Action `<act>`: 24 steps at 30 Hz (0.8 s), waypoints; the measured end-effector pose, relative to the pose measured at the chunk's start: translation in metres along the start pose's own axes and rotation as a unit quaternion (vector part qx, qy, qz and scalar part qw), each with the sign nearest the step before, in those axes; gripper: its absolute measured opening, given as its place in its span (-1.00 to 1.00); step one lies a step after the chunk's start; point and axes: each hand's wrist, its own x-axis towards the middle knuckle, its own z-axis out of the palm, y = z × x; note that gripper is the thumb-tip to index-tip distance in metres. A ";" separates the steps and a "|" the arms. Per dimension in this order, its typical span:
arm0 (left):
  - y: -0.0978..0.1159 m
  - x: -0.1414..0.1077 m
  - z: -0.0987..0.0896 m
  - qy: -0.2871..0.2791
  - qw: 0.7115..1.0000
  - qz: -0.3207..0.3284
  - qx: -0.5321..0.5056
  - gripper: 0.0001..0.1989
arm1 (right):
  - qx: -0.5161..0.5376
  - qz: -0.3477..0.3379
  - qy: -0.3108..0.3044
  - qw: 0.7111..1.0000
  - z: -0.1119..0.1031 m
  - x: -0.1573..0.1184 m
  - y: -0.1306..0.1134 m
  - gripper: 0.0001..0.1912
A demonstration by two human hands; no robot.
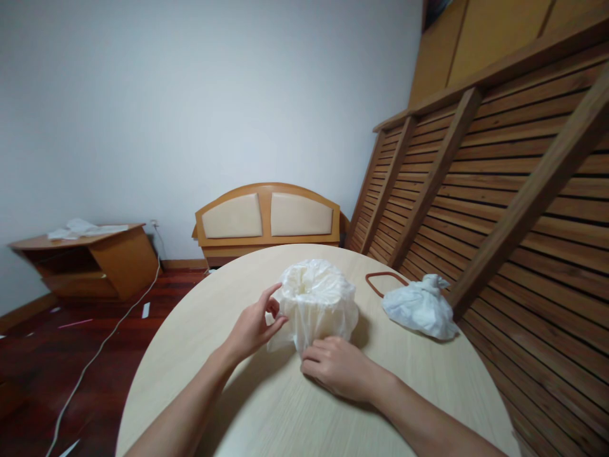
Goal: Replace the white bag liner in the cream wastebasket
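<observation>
the bag-draped container (328,312) stood on the round table (428,393). at its left, the left hand (251,329) had thumb and fingers parted; the right hand (340,369) curled at its near base, whether gripping, i couldn't tell. a knotted white bag (419,309) lay to the right.

Round table (190,343), plastic-draped container (326,311), tied bag (419,308), brown loop (386,273)

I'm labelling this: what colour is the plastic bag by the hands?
The plastic bag is white, partly see-through; the head view shows it.
</observation>
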 end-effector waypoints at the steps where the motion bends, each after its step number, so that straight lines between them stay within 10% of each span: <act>1: -0.003 0.000 -0.002 -0.018 1.000 0.001 -0.005 -0.32 | 0.009 -0.001 -0.009 1.000 0.001 -0.001 0.001 -0.84; 10: -0.021 0.000 -0.002 -0.063 0.998 -0.025 0.002 -0.17 | 0.088 -0.007 -0.009 0.996 -0.016 -0.007 0.000 -0.92; 15: -0.019 -0.001 -0.005 -0.078 0.997 -0.013 0.003 -0.10 | 0.109 -0.007 0.176 0.978 -0.022 -0.015 0.015 -0.82; 19: -0.022 -0.002 -0.006 -0.092 0.995 -0.024 0.001 -0.07 | 0.061 0.128 0.388 0.910 -0.022 -0.029 0.044 -0.80; 24: -0.028 -0.003 -0.007 -0.113 0.993 -0.038 -0.023 -0.01 | 0.123 0.235 0.372 0.890 -0.011 -0.041 0.067 -0.19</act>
